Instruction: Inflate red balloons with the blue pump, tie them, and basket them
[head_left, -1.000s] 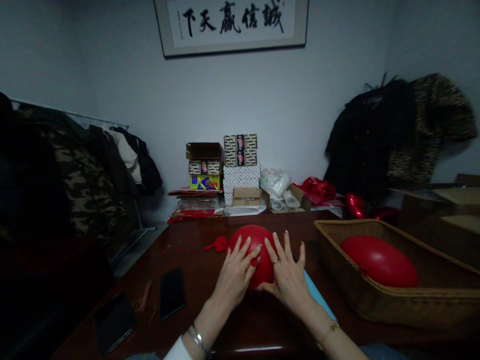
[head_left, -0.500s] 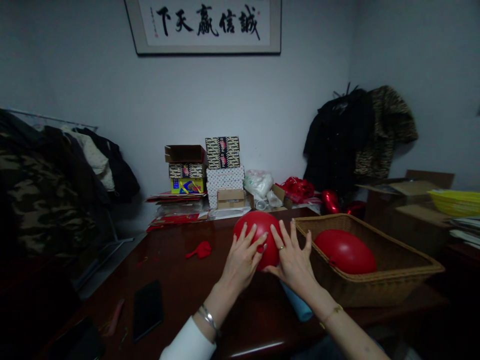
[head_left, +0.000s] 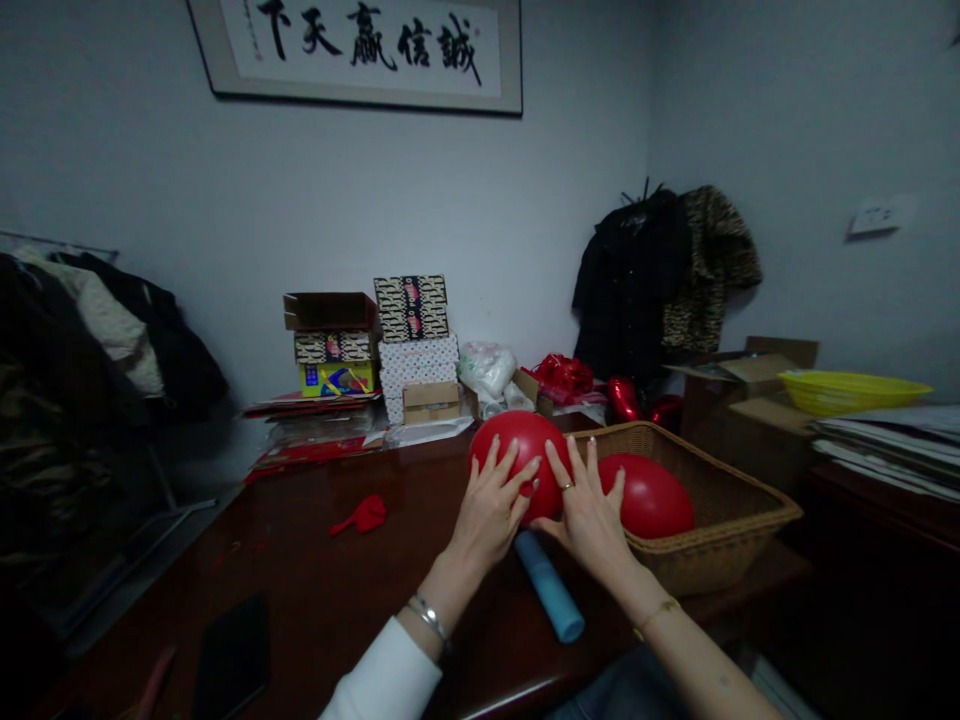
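Between my two hands is an inflated red balloon (head_left: 529, 432), held above the table beside the basket's left end. My left hand (head_left: 487, 512) presses on its near left side, fingers spread, with the balloon's knot or neck close to the fingertips. On the near right side rests my right hand (head_left: 592, 520), its thumb low and its fingers on the rubber. A second inflated red balloon (head_left: 649, 495) lies in the wicker basket (head_left: 720, 558). Below my hands a light-blue cylinder (head_left: 551, 588) lies on the table.
A limp red balloon (head_left: 365, 515) lies on the dark table (head_left: 420, 480), left of my hands. Nearer left is a black phone-like slab (head_left: 232, 655). Stacked boxes (head_left: 416, 365) and plastic bags (head_left: 487, 370) line the back. Right of the basket sits a yellow tray (head_left: 847, 390) on papers.
My view has turned right, so the room shifts left in the picture. Both hands, still on the balloon, are now closer to the basket, and more of the blue cylinder shows.
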